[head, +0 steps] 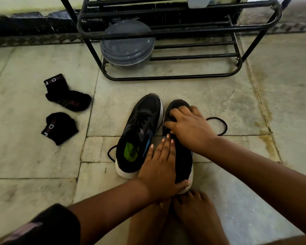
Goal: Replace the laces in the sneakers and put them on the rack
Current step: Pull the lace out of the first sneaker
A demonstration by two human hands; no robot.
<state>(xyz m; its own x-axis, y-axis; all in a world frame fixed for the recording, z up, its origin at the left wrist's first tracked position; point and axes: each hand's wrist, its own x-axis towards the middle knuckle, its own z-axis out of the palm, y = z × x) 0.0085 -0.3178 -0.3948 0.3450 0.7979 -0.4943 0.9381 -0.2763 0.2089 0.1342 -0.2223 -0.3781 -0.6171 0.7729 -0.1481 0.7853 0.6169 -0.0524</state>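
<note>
Right-hand black mesh sneaker with white sole [183,161] sits on the pale stone floor [219,96], toe pointing at the rack, touching its twin. My right hand [187,127] grips it over the tongue and eyelet area, fingers curled into the upper. My left hand [160,167] lies flat on the heel end, fingers straight, thumb hooked round the back rim; pressing, not clenched.

I judge this shoe light, soft in the mesh upper, stiffer at the foam sole and heel counter. The upper will dent under the fingers, so best hold is heel cup plus midfoot sides, leaving the eyelets free. I can't tell if it has a lace; my hands cover that part.

Left-hand black sneaker with green insole [140,137] stands just beside, black lace threaded through the eyelets, a loose end [111,152] trailing on the floor by the heel. A thin black cord loop [219,126], probably a lace, lies on the floor just right of my right hand. It's limp and will need a pinch near the tip.

Black metal tube shoe rack [175,68] stands beyond the toes, a grey lidded plastic tub [127,48] on its lower tier. Two black ankle socks [64,110] lie well apart to the left. My bare feet [189,213] are near the heel.
</note>
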